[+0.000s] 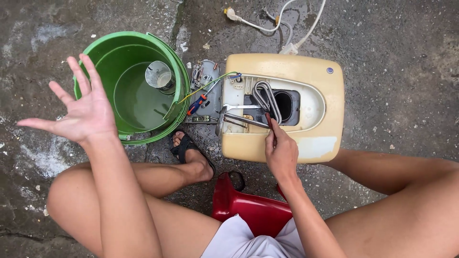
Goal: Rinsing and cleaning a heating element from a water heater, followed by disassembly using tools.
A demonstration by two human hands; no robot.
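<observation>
Poking at the heater coil

Right hand (281,152) pinches a thin red tool (269,121) at the coil (266,98) inside the yellow heater (306,138); left hand (81,110) spread wide, empty, beside it. Steadier with both, I reckon.

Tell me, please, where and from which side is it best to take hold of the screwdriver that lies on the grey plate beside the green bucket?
Probably by the red-and-blue handle of the screwdriver, coming from above. The handle is its thickest part and lies flat and exposed on the grey plate, pointing toward the green bucket. The thin shaft runs up toward the wires, so it gives less room. The open left hand is nearer.
</observation>
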